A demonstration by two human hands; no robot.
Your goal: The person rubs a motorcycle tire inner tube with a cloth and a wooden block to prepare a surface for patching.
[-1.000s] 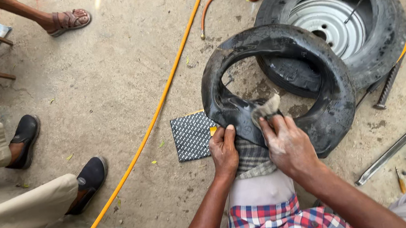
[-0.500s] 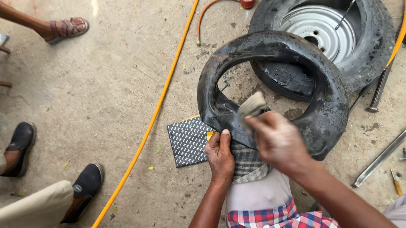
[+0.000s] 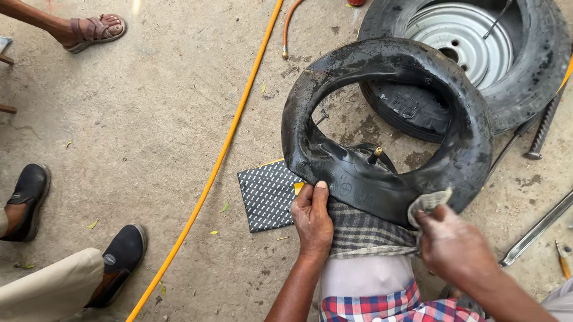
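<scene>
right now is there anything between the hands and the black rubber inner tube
Left hand: nothing; it grips the black rubber inner tube directly. Right hand: a small grey cloth sits between its fingers and the tube's lower edge.

One camera worn on your head, looked almost straight down over your knees, sat close above your left hand (image 3: pixel 312 219) and right hand (image 3: pixel 454 246), took in the concrete floor (image 3: pixel 158 110) ahead, bystanders' feet at the left edge.
</scene>
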